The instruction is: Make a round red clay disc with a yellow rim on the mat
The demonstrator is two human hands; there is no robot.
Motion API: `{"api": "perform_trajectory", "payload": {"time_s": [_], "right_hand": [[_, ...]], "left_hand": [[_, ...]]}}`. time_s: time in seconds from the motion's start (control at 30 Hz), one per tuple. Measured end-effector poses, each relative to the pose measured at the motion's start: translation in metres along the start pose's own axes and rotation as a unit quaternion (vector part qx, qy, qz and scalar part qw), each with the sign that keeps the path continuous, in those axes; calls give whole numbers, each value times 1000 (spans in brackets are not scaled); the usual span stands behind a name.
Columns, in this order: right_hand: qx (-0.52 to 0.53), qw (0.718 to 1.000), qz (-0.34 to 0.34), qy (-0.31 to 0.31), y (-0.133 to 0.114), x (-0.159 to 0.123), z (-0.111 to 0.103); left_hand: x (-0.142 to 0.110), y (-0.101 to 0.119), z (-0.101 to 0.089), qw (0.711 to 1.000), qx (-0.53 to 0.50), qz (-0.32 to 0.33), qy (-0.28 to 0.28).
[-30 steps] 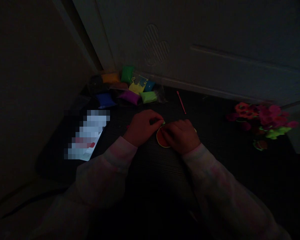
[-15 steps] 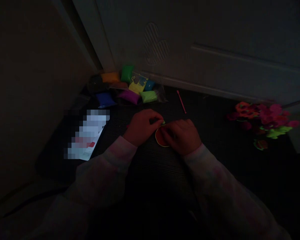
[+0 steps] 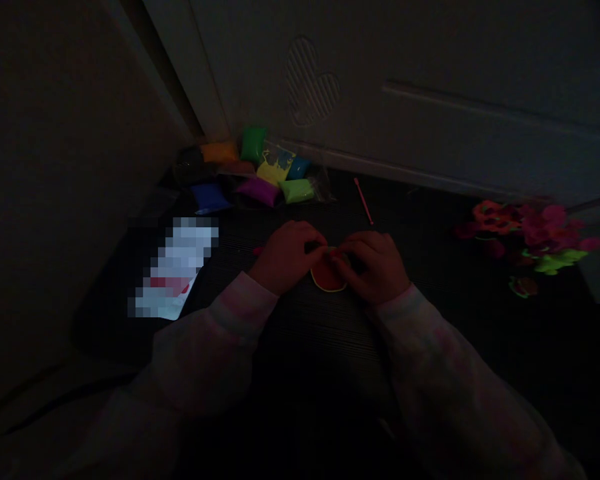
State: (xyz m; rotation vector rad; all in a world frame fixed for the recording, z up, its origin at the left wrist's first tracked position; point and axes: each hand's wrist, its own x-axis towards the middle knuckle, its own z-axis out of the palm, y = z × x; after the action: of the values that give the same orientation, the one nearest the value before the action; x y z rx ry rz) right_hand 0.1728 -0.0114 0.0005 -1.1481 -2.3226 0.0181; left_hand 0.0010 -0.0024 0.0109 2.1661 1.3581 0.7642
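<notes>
In the dim light, a round red disc of what looks like modelling clay [image 3: 329,277] with a thin pale yellow rim lies on the dark table between my hands. My left hand [image 3: 291,259] is closed, thumb and fingertips together at the disc's upper left edge. My right hand [image 3: 377,265] pinches near the disc's top, its fingertips almost meeting the left ones and covering part of the disc. Whatever the fingertips hold is too dark and small to make out. A pink end of something [image 3: 258,251] peeks out beside my left hand.
Behind my hands lie several coloured clay packets [image 3: 257,191] and a thin pink stick tool [image 3: 363,201]. A lit phone [image 3: 173,273], partly pixelated, is at left. Bright clay pieces [image 3: 545,230] cluster at right, with a small multicoloured piece [image 3: 523,287] in front. A pale panel [image 3: 430,147] rises behind.
My right hand has shifted slightly right and its fingertips now pinch at the disc's top, uncovering more red surface. The pale green bit at my left fingertips no longer shows clearly.
</notes>
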Motion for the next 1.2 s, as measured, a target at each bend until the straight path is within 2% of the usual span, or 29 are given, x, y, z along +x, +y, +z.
{"api": "perform_trajectory", "payload": {"time_s": [0.27,0.97,1.2], "right_hand": [[3,1000,-7,-19,0,1,2],[13,999,0,-43,3,2,7],[25,998,16,-58,2,3,5]], "left_hand": [[0,1,0,999,31,2,-15],[0,0,-1,999,45,5,-8],[1,1,-5,999,49,-17,2]]}}
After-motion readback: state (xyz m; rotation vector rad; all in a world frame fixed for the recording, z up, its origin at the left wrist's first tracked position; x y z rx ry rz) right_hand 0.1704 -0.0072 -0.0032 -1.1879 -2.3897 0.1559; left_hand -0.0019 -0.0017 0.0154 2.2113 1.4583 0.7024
